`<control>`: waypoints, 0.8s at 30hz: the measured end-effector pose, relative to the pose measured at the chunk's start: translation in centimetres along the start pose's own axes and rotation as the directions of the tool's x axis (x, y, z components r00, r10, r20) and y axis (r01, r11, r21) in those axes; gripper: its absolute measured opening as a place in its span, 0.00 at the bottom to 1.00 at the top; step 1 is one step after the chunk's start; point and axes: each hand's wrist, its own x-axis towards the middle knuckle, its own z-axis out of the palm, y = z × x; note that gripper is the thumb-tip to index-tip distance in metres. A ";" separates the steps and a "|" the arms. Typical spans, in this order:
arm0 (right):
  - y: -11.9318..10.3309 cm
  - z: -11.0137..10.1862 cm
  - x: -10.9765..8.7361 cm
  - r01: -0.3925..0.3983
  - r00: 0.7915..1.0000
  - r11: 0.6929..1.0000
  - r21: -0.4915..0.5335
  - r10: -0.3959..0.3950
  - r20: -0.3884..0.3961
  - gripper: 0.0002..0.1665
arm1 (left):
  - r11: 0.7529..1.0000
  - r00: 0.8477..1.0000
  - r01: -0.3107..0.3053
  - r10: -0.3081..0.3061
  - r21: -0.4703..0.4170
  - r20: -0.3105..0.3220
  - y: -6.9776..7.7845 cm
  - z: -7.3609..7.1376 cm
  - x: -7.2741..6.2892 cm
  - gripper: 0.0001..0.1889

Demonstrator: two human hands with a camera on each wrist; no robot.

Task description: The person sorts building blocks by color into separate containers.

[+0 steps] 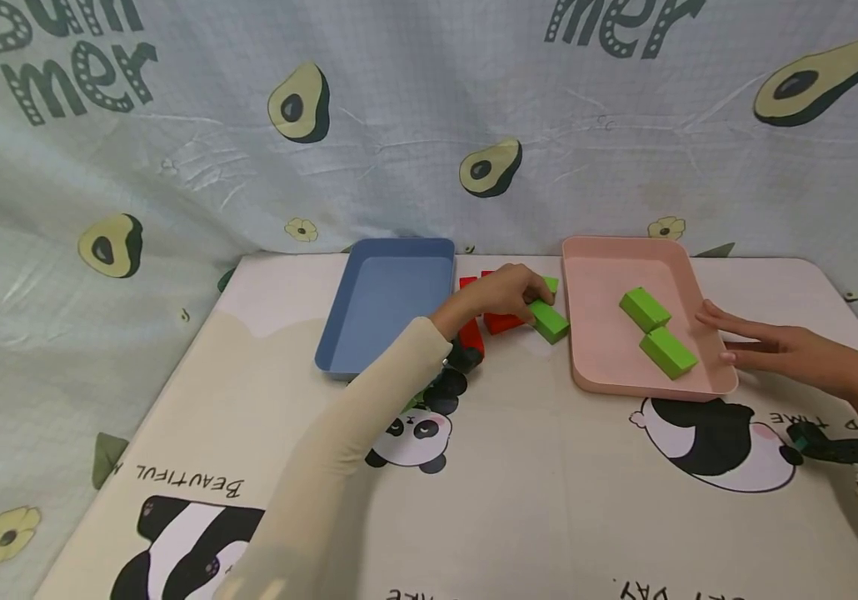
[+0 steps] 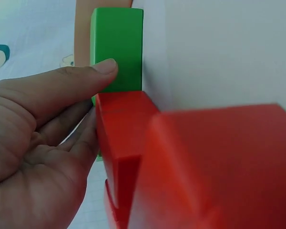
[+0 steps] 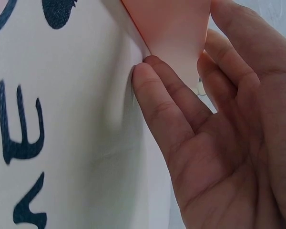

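In the head view my left hand (image 1: pixel 506 292) pinches a green block (image 1: pixel 551 322) just left of the pink tray (image 1: pixel 585 367). The left wrist view shows the thumb lying on that green block (image 2: pixel 118 45), the fingers behind it partly hidden. Part of another green block (image 1: pixel 552 284) shows beyond the hand. Several red blocks (image 1: pixel 471 337) lie around and under this hand, two of them large in the left wrist view. Two green blocks (image 1: pixel 667 352) rest inside the pink tray. My right hand (image 1: pixel 796 350), fingers extended, touches the tray's right side.
A blue tray (image 1: pixel 391 308) stands left of the blocks, nothing in it. The table (image 1: pixel 519 483) has a panda-print cover, and a curtain with avocado prints (image 1: pixel 399 125) hangs behind it. Dark wrist devices (image 1: pixel 826 446) sit by both wrists.
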 end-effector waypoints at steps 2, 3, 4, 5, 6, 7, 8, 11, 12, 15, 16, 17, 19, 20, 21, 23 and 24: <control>0.1 0.0 0.0 0.002 1.000 1.000 -0.004 -0.002 -0.005 0.40 | 1.000 1.000 -0.013 0.013 -0.009 -0.007 -0.2 0.1 0.1 0.20; 0.1 0.0 0.0 0.005 1.000 1.000 -0.006 -0.005 -0.007 0.40 | 1.000 1.000 -0.023 0.022 -0.019 -0.008 -0.3 0.1 0.1 0.19; 0.1 0.1 0.0 0.006 1.000 1.000 -0.005 -0.006 -0.008 0.40 | 0.999 1.000 -0.031 0.030 -0.030 -0.008 -0.3 0.1 0.1 0.19; 0.1 0.1 0.0 0.005 1.000 1.000 -0.005 -0.005 -0.009 0.40 | 0.998 0.999 -0.038 0.038 -0.042 -0.005 -0.4 0.2 0.1 0.18; 0.1 0.1 0.0 0.002 1.000 1.000 -0.004 -0.002 -0.010 0.40 | 0.997 0.999 -0.050 0.050 -0.050 -0.002 -0.4 0.2 0.1 0.18; 0.1 0.1 0.0 -0.002 1.000 1.000 -0.003 0.002 -0.010 0.40 | 0.996 0.998 -0.061 0.062 -0.059 0.004 -0.5 0.2 0.2 0.17; 0.1 0.1 0.0 -0.007 1.000 1.000 -0.001 0.007 -0.008 0.40 | 0.995 0.997 -0.074 0.075 -0.063 0.012 -0.5 0.2 0.2 0.17; 0.1 0.1 0.1 -0.013 1.000 1.000 0.001 0.013 -0.008 0.40 | 0.993 0.993 -0.108 0.111 -0.055 0.042 -0.4 0.2 0.2 0.16; 0.1 0.1 0.0 -0.012 1.000 1.000 0.000 0.012 -0.008 0.40 | 0.991 0.991 -0.121 0.124 -0.054 0.054 -0.4 0.2 0.2 0.16; 0.2 0.1 0.0 -0.006 1.000 1.000 -0.002 0.006 -0.008 0.40 | 0.988 0.984 -0.149 0.153 -0.044 0.090 -0.2 0.2 0.2 0.16; 0.2 0.1 0.0 -0.003 1.000 1.000 -0.004 0.003 -0.009 0.40 | 0.987 0.982 -0.155 0.158 -0.039 0.100 -0.1 0.2 0.2 0.16; 0.2 0.1 -0.1 0.000 1.000 1.000 -0.004 -0.001 -0.008 0.40 | 0.987 0.981 -0.159 0.162 -0.037 0.108 0.0 0.3 0.1 0.16; 0.3 0.1 0.0 -0.002 1.000 1.000 -0.029 0.002 -0.018 0.39 | 0.987 0.980 -0.157 0.159 -0.026 0.118 0.2 0.3 0.1 0.15; 0.3 0.1 -0.1 0.002 1.000 1.000 -0.030 -0.003 -0.018 0.39 | 0.988 0.980 -0.153 0.155 -0.022 0.123 0.3 0.3 0.0 0.15; 0.4 0.1 -0.1 0.007 1.000 0.999 -0.033 -0.008 -0.018 0.39 | 0.989 0.981 -0.147 0.149 -0.020 0.126 0.3 0.4 0.0 0.15; 0.4 0.1 -0.1 0.006 1.000 0.999 -0.034 -0.007 -0.018 0.39 | 0.991 0.982 -0.135 0.136 -0.015 0.129 0.4 0.4 -0.1 0.15; 0.5 0.1 0.0 -0.003 1.000 0.999 -0.054 0.002 -0.024 0.39 | 0.992 0.983 -0.129 0.130 -0.011 0.131 0.4 0.4 -0.2 0.16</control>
